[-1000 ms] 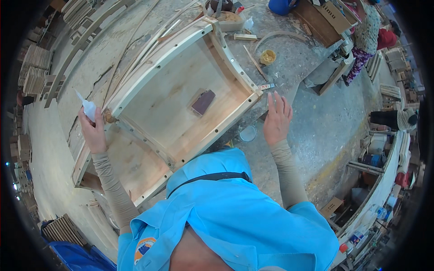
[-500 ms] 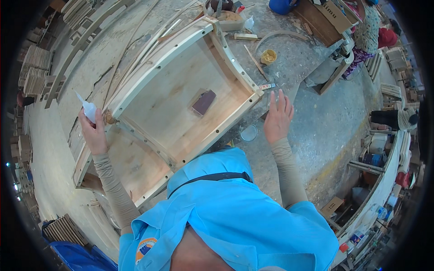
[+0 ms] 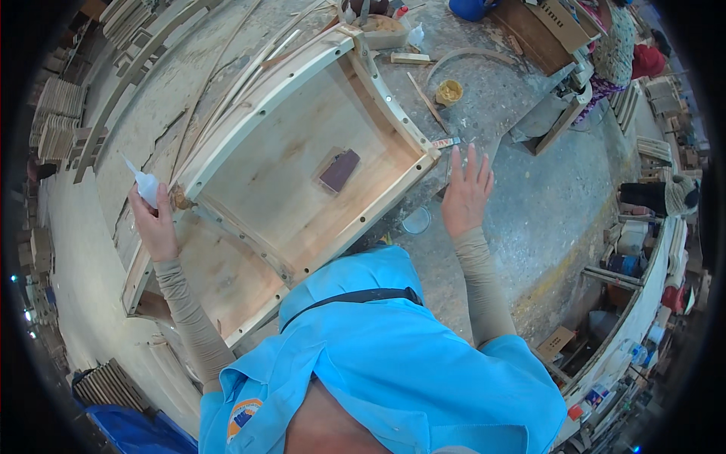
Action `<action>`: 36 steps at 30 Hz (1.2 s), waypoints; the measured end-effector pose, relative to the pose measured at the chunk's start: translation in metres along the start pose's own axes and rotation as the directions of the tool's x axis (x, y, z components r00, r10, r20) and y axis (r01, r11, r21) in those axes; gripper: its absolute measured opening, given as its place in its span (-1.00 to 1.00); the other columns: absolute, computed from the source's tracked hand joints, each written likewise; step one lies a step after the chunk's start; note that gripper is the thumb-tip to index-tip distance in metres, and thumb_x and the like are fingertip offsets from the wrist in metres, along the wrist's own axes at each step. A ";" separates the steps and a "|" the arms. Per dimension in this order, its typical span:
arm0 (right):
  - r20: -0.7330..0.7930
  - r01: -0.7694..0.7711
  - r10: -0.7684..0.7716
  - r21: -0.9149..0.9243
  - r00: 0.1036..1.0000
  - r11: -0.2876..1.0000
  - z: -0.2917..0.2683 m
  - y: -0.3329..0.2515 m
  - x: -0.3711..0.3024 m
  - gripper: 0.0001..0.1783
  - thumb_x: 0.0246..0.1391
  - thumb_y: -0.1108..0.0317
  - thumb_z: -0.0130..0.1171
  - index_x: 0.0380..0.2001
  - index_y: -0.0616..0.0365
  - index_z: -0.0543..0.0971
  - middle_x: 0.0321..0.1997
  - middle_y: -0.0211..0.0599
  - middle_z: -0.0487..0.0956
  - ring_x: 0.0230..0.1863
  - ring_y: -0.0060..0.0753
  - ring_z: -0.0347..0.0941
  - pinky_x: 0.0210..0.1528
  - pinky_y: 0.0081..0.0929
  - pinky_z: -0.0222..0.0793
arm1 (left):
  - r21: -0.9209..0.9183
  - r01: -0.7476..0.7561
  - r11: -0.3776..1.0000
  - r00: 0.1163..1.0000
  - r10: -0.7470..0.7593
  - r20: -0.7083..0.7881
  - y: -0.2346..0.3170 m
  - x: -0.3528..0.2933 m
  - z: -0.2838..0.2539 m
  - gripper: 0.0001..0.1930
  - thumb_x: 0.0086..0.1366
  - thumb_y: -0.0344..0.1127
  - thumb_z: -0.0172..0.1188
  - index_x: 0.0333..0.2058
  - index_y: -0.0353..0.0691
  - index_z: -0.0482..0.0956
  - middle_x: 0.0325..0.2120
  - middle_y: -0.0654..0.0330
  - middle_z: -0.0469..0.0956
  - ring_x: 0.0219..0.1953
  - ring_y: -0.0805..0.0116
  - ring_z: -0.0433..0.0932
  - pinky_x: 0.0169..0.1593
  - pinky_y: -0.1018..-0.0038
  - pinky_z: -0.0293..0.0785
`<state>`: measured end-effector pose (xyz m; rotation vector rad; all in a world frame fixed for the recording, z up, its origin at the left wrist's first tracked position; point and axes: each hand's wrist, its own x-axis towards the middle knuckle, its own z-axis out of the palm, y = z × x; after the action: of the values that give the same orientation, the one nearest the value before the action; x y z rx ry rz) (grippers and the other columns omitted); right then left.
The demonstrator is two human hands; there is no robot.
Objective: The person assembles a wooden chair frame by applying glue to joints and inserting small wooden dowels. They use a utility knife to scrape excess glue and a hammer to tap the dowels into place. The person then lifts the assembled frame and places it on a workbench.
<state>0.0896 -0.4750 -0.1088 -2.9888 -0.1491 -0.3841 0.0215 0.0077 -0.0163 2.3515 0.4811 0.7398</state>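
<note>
My left hand (image 3: 156, 227) is closed round a white squeeze bottle (image 3: 146, 188) with a thin pointed nozzle tilted up to the left. It is beside the left edge of a curved wooden frame (image 3: 262, 113) with a panel bottom and dark holes along its rails. On the panel lies a dark purple-brown sanding block (image 3: 339, 171). My right hand (image 3: 466, 193) is held out with its fingers spread and nothing in them, to the right of the frame's corner. Just beyond its fingertips, a small putty knife (image 3: 445, 142) lies at that corner.
Farther off lie a tub of yellow paste (image 3: 448, 92), a thin wooden stick (image 3: 426, 103) and a small wood block (image 3: 410, 58). A cardboard box (image 3: 558, 30) stands at the far right. Long wood strips (image 3: 219, 87) run along the frame's left. Another person (image 3: 673, 197) is at the right.
The fingers of my right hand have spread a little wider. My left hand and the squeeze bottle have shifted only slightly to the left.
</note>
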 end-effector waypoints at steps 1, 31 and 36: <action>0.007 0.008 -0.008 0.008 1.000 1.000 -0.006 -0.006 0.002 -0.23 -0.06 0.59 -0.02 0.28 -0.17 0.26 0.40 -0.12 0.08 0.38 0.23 -0.06 0.33 0.19 -0.11 | 0.019 0.025 1.000 1.000 -0.026 0.016 -0.003 0.001 -0.003 -0.59 0.36 -0.15 0.12 0.00 -0.32 0.31 -0.25 0.15 0.44 -0.26 0.46 0.41 -0.19 0.52 0.37; -0.122 0.127 -0.106 0.187 0.987 0.974 -0.015 -0.011 0.024 -0.29 0.00 0.51 0.03 0.29 0.11 0.21 0.35 -0.14 0.18 0.35 0.01 0.08 0.33 -0.03 -0.03 | 0.033 -0.010 0.999 1.000 0.010 0.001 0.002 -0.002 -0.002 -0.61 0.37 -0.17 0.11 0.00 -0.31 0.32 -0.25 0.16 0.45 -0.25 0.47 0.41 -0.17 0.53 0.35; -0.266 0.328 -0.251 0.302 0.931 0.895 -0.040 -0.071 0.081 -0.17 -0.05 0.35 0.18 0.33 0.07 0.14 0.40 -0.14 0.11 0.40 -0.01 -0.01 0.35 -0.05 -0.11 | 0.023 0.010 1.000 1.000 -0.010 0.006 0.002 -0.001 -0.001 -0.60 0.35 -0.15 0.12 0.01 -0.32 0.32 -0.24 0.15 0.46 -0.25 0.44 0.43 -0.16 0.51 0.37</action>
<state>0.1496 -0.4039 -0.0415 -2.5576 -0.5844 -0.6455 0.0206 0.0063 -0.0141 2.3701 0.5006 0.7256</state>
